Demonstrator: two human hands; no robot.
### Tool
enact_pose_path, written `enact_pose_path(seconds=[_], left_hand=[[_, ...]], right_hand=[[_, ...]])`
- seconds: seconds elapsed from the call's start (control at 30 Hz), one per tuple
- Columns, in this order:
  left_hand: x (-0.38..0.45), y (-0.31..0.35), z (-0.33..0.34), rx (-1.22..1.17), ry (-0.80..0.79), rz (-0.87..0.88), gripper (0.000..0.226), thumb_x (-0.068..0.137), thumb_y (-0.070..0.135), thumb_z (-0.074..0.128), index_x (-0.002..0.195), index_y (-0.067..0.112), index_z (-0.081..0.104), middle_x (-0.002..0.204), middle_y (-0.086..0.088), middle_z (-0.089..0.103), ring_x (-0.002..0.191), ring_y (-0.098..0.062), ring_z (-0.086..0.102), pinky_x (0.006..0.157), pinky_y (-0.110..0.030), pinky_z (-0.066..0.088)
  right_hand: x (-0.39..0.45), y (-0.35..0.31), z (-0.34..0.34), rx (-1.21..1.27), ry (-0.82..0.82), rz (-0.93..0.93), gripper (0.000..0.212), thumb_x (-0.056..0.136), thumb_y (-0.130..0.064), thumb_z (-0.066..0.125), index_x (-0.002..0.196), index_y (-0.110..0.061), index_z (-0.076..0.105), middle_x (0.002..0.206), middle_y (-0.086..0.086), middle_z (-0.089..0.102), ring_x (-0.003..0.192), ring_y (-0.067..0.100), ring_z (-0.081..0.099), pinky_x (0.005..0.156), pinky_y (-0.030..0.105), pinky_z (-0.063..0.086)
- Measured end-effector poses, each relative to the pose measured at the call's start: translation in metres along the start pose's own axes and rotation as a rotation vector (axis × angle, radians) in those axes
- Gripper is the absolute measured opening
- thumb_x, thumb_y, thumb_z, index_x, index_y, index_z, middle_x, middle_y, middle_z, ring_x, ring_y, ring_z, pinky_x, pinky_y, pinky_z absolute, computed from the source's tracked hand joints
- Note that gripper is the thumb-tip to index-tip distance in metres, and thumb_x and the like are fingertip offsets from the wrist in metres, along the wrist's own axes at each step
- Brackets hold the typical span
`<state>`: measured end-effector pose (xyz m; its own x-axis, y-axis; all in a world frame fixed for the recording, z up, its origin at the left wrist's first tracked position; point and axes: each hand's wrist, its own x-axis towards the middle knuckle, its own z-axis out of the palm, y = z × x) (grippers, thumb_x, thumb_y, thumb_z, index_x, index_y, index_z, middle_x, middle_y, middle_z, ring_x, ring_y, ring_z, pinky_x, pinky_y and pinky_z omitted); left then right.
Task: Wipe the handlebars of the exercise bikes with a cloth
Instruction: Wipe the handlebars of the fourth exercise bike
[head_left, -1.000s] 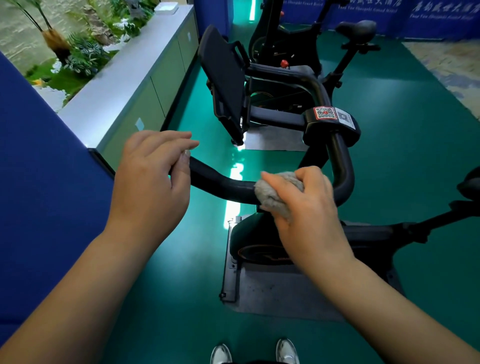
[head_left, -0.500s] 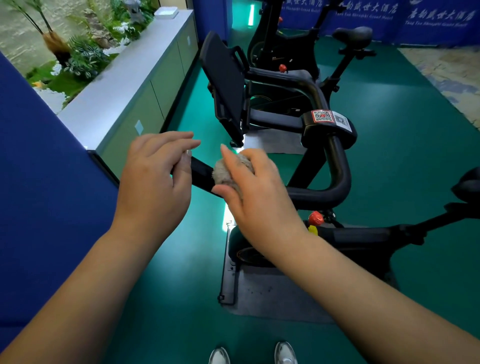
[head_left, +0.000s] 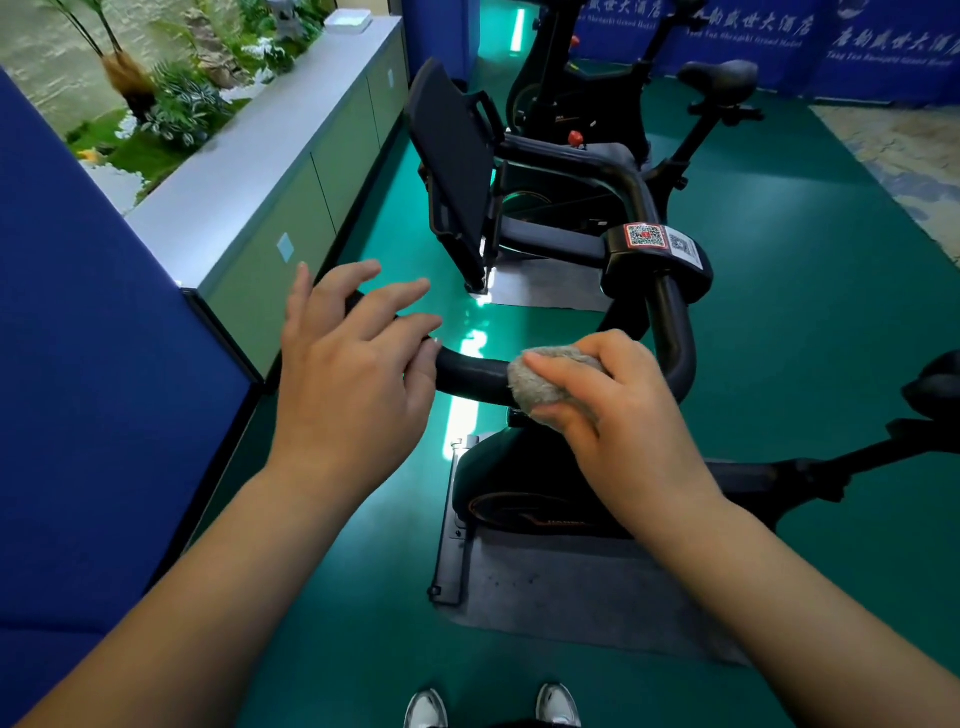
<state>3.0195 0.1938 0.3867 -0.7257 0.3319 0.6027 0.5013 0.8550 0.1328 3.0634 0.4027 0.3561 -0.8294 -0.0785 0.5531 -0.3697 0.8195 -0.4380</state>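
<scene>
The near exercise bike's black looped handlebar runs from the left grip round to the clamp with QR stickers. My right hand presses a bunched grey cloth onto the near bar, gripping it. My left hand hovers over the bar's left end with its fingers spread and lifted, only lightly touching the grip.
A black tilted screen stands ahead on the bike. More exercise bikes stand behind it. A blue partition and a grey-topped cabinet line the left. The bike sits on a grey mat; green floor spreads to the right.
My right hand slid the cloth left along the bar and then back to the right. My left hand has opened its fingers off the left grip.
</scene>
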Motion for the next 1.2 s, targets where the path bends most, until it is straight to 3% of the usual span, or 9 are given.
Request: enact_pose_path(seconds=[0.1, 0.3, 0.43, 0.57, 0.8, 0.93, 1.03, 1.1, 1.2], left_hand=[[-0.003, 0.002, 0.001, 0.025, 0.007, -0.006, 0.024, 0.09, 0.027, 0.056, 0.102, 0.015, 0.073, 0.119, 0.004, 0.064, 0.127, -0.028, 0.042, 0.114, -0.056, 0.014], [-0.006, 0.006, 0.003, 0.067, 0.009, -0.015, 0.028, 0.09, 0.027, 0.057, 0.108, 0.012, 0.071, 0.121, 0.001, 0.064, 0.13, -0.029, 0.04, 0.115, -0.056, 0.014], [-0.009, 0.009, 0.004, 0.092, 0.002, -0.046, 0.033, 0.091, 0.029, 0.054, 0.114, 0.011, 0.069, 0.126, -0.002, 0.061, 0.135, -0.028, 0.035, 0.116, -0.055, 0.011], [-0.021, 0.018, 0.007, 0.094, 0.0, -0.084, 0.039, 0.092, 0.028, 0.052, 0.126, 0.01, 0.061, 0.139, -0.003, 0.051, 0.141, -0.026, 0.027, 0.117, -0.051, 0.009], [-0.079, 0.033, 0.009, 0.084, -0.095, -0.163, 0.052, 0.091, 0.026, 0.049, 0.141, 0.011, 0.044, 0.155, -0.002, 0.028, 0.146, -0.022, 0.017, 0.117, -0.051, 0.016], [-0.128, 0.026, 0.009, 0.179, -0.202, -0.344, 0.052, 0.09, 0.029, 0.046, 0.14, 0.012, 0.045, 0.154, -0.002, 0.03, 0.145, -0.022, 0.02, 0.115, -0.05, 0.019], [-0.163, 0.011, 0.015, 0.276, -0.345, -0.453, 0.052, 0.09, 0.03, 0.054, 0.138, 0.013, 0.047, 0.152, -0.004, 0.035, 0.143, -0.025, 0.026, 0.114, -0.052, 0.024], [-0.182, -0.001, 0.019, 0.313, -0.444, -0.504, 0.055, 0.088, 0.031, 0.061, 0.139, 0.014, 0.047, 0.151, -0.005, 0.037, 0.141, -0.027, 0.029, 0.113, -0.052, 0.026], [-0.206, -0.022, 0.02, 0.317, -0.571, -0.589, 0.059, 0.094, 0.035, 0.051, 0.147, 0.018, 0.033, 0.157, -0.002, 0.024, 0.146, -0.023, 0.017, 0.118, -0.046, 0.013]], right_hand=[[-0.008, 0.017, -0.017, -0.041, -0.031, 0.036, 0.035, 0.079, -0.017, 0.065, 0.113, -0.012, 0.069, 0.099, 0.01, 0.057, 0.09, 0.028, 0.051, 0.082, 0.02, 0.034], [-0.019, 0.048, -0.043, -0.107, -0.042, 0.134, 0.037, 0.079, -0.005, 0.072, 0.115, -0.012, 0.068, 0.103, 0.01, 0.057, 0.095, 0.031, 0.05, 0.08, 0.03, 0.037], [-0.023, 0.054, -0.052, -0.072, -0.004, 0.215, 0.036, 0.082, -0.008, 0.07, 0.118, -0.013, 0.066, 0.104, 0.009, 0.055, 0.098, 0.027, 0.05, 0.084, 0.029, 0.037], [-0.037, 0.035, -0.038, 0.02, -0.013, 0.07, 0.036, 0.084, -0.022, 0.063, 0.118, -0.01, 0.065, 0.105, 0.007, 0.051, 0.095, 0.017, 0.047, 0.085, 0.02, 0.037], [-0.06, 0.011, 0.006, 0.181, -0.284, -0.117, 0.042, 0.089, -0.037, 0.051, 0.123, -0.013, 0.062, 0.11, 0.003, 0.051, 0.098, 0.018, 0.051, 0.085, 0.023, 0.044], [-0.058, 0.015, 0.034, 0.224, -0.378, -0.11, 0.042, 0.085, -0.031, 0.06, 0.123, -0.011, 0.062, 0.108, 0.004, 0.051, 0.097, 0.009, 0.043, 0.09, 0.008, 0.03], [-0.057, 0.015, 0.063, 0.236, -0.478, -0.088, 0.04, 0.083, -0.022, 0.067, 0.121, -0.011, 0.063, 0.109, 0.008, 0.053, 0.099, 0.018, 0.049, 0.09, 0.013, 0.03], [-0.056, 0.01, 0.083, 0.275, -0.526, -0.065, 0.038, 0.083, -0.016, 0.07, 0.12, -0.011, 0.064, 0.109, 0.006, 0.051, 0.099, 0.018, 0.05, 0.09, 0.008, 0.028], [-0.053, -0.006, 0.109, 0.312, -0.578, -0.023, 0.035, 0.085, -0.013, 0.069, 0.119, -0.012, 0.063, 0.107, -0.002, 0.045, 0.097, 0.013, 0.048, 0.084, -0.004, 0.023]])
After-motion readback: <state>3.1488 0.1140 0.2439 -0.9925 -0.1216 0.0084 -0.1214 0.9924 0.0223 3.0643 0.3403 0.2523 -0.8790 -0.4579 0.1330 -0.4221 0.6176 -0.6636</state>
